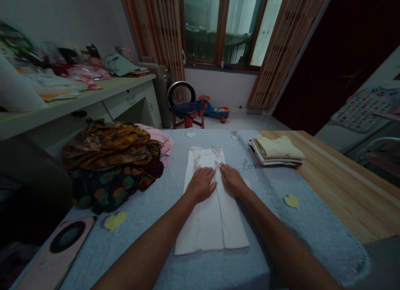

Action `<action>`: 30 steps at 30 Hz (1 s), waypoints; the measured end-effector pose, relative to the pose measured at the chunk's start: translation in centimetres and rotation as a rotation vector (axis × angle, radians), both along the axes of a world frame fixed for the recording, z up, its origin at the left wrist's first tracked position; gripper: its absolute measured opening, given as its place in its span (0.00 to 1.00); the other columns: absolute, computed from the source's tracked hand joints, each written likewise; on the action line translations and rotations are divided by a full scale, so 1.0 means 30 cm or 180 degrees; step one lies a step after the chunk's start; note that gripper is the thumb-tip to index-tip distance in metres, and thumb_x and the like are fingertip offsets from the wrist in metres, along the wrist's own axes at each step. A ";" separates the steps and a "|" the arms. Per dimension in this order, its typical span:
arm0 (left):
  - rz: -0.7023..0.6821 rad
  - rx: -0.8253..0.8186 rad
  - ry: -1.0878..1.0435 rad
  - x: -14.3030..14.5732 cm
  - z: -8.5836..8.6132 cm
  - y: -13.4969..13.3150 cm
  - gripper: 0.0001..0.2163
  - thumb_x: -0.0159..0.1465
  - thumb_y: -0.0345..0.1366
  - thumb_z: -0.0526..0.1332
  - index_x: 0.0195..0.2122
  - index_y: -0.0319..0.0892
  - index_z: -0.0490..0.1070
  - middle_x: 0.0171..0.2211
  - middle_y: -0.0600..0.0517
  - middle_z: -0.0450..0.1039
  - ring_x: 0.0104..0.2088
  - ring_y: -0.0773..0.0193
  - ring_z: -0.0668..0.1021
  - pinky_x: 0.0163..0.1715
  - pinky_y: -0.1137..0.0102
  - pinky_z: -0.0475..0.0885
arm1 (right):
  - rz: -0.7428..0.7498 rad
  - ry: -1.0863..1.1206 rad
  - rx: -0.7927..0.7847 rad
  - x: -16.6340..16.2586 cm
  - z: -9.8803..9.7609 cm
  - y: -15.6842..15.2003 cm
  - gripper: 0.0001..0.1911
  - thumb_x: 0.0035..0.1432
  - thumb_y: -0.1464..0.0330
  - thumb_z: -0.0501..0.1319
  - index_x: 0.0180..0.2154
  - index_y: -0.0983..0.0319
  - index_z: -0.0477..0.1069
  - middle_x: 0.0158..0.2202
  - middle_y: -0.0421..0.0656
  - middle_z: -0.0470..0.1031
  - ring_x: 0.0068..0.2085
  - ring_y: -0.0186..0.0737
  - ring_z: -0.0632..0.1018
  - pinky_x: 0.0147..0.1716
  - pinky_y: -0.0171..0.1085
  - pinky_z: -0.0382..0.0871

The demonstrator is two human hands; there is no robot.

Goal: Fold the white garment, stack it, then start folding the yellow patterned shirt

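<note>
A white garment (209, 223) with ruffled trim at its far end lies in front of me, its sides folded inward into a long narrow shape. My left hand (201, 184) rests on its upper middle, fingers stretched forward and thumb out to the side. On the right edge near the ruffles lies my right hand (233, 181), its fingers extended over the cloth. Both hands press on the fabric from above without visibly gripping it. Under the garment is a light blue blanket (146, 231).
At the left lies a heap of patterned clothes (109, 156), with a pink cloth (162, 142) behind it. A folded clothes stack (276, 150) sits at the right by the wooden tabletop (350, 186). A pink panel with a black circle (59, 248) lies near left.
</note>
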State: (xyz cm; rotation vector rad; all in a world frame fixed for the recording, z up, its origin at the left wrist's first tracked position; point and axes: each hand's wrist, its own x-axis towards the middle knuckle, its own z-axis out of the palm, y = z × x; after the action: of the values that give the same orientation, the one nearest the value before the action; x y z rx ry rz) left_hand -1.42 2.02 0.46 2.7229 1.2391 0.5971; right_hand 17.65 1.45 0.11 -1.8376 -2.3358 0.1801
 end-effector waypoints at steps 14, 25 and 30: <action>-0.0013 -0.0134 -0.0033 -0.003 -0.002 0.002 0.21 0.66 0.40 0.58 0.60 0.43 0.65 0.60 0.44 0.67 0.61 0.53 0.67 0.64 0.54 0.55 | -0.0653 -0.0264 -0.0165 -0.043 0.019 0.207 0.24 0.68 0.69 0.46 0.62 0.60 0.62 0.68 0.45 0.58 0.66 0.47 0.61 0.62 0.45 0.55; -0.0016 -0.0191 -0.0020 -0.004 0.001 0.004 0.21 0.66 0.40 0.57 0.60 0.42 0.64 0.61 0.44 0.66 0.62 0.53 0.66 0.65 0.54 0.56 | -0.0966 -0.0299 0.0005 -0.053 0.029 0.249 0.24 0.66 0.68 0.49 0.62 0.58 0.62 0.67 0.47 0.60 0.62 0.48 0.64 0.56 0.45 0.59; -0.0018 -0.0254 -0.0033 -0.007 -0.003 0.009 0.21 0.66 0.40 0.57 0.60 0.42 0.65 0.62 0.45 0.66 0.62 0.53 0.66 0.65 0.54 0.55 | -0.1144 -0.0257 0.0242 -0.069 0.041 0.262 0.20 0.68 0.66 0.47 0.58 0.59 0.66 0.62 0.50 0.65 0.57 0.49 0.68 0.53 0.45 0.61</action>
State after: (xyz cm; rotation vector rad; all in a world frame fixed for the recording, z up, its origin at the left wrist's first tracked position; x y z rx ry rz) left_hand -1.62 2.28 0.37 2.6541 1.2250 0.5481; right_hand 15.59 9.32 1.33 -2.2190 -1.9816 -0.0288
